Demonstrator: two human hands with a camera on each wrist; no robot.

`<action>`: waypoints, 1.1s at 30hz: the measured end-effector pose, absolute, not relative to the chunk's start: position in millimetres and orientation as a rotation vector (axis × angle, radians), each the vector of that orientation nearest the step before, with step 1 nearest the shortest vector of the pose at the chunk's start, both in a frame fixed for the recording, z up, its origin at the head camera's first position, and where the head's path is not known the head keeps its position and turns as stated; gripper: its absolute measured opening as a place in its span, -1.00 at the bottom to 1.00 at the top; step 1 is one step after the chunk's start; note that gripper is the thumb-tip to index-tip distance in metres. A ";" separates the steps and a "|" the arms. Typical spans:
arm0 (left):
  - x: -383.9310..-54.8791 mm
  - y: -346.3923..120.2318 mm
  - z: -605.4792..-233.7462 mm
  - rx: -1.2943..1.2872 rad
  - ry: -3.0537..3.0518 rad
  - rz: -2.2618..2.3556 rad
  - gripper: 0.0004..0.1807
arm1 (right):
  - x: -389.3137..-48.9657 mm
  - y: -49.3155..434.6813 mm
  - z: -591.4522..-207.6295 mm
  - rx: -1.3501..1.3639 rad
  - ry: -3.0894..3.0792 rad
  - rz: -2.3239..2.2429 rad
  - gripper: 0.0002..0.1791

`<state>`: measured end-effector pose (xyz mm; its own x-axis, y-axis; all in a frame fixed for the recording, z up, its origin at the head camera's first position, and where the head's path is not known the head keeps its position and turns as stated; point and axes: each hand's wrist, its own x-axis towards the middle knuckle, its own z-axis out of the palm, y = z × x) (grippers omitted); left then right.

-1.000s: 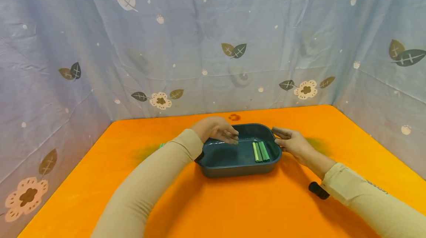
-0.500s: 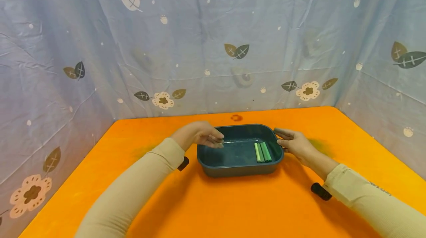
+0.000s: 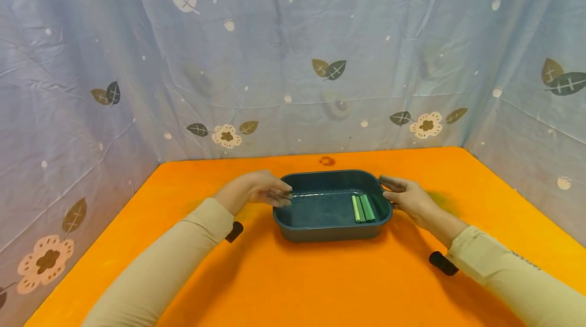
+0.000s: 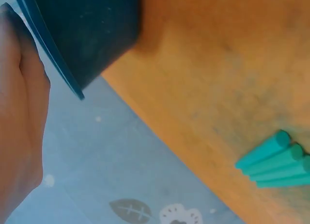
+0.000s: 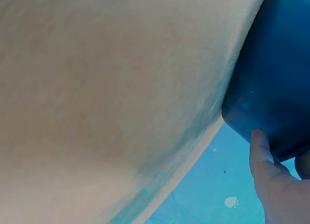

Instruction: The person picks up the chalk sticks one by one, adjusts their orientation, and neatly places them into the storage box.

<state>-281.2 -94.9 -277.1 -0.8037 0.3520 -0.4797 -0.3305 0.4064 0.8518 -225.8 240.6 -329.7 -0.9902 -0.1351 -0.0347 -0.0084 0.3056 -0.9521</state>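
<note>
A dark blue-green rectangular tray (image 3: 316, 235) stands on the orange table, with several green chalk sticks (image 3: 363, 209) side by side at its right end. My left hand (image 3: 261, 189) hovers at the tray's left rim with relaxed fingers and holds nothing; whether the fingertips touch the rim I cannot tell. At the other end, my right hand (image 3: 409, 200) lies against the tray with fairly straight fingers. The right wrist view shows a fingertip (image 5: 259, 137) touching the tray's outer wall (image 5: 271, 79). More green chalk sticks (image 4: 278, 158) lie on the table in the left wrist view, hidden behind my left arm in the head view.
The orange table (image 3: 320, 286) carries green smudges near both hands. A blue patterned curtain (image 3: 284, 52) hangs along its back and sides. Black wrist devices (image 3: 443, 263) show under both sleeves.
My left hand has moved left, from over the tray to its left rim. My right hand stays at the right end, and the chalk in the tray keeps its place.
</note>
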 end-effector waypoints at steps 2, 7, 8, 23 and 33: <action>-280.3 -99.2 -277.2 0.035 2.054 1.435 -0.57 | -225.9 241.3 -330.0 -0.133 2.451 -1.784 -0.38; -276.7 -109.7 -278.7 0.040 2.045 1.461 -0.57 | -224.5 243.1 -330.9 -0.135 2.459 -1.773 -0.38; -276.2 -111.9 -279.3 0.038 2.042 1.471 -0.58 | -224.0 243.4 -331.1 -0.136 2.459 -1.770 -0.38; -269.0 -159.4 -284.1 0.074 2.071 1.519 -0.52 | -224.1 242.5 -332.0 -0.143 2.464 -1.766 -0.37; -265.3 -186.4 -289.0 0.065 2.083 1.509 -0.48 | -224.4 239.4 -330.4 -0.154 2.459 -1.777 -0.38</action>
<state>-265.3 -186.4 -289.0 -0.8415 0.3538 -0.4084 -0.2778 0.3650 0.8886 -224.4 239.4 -330.4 -0.9894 -0.1428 -0.0250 -0.0211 0.3124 -0.9497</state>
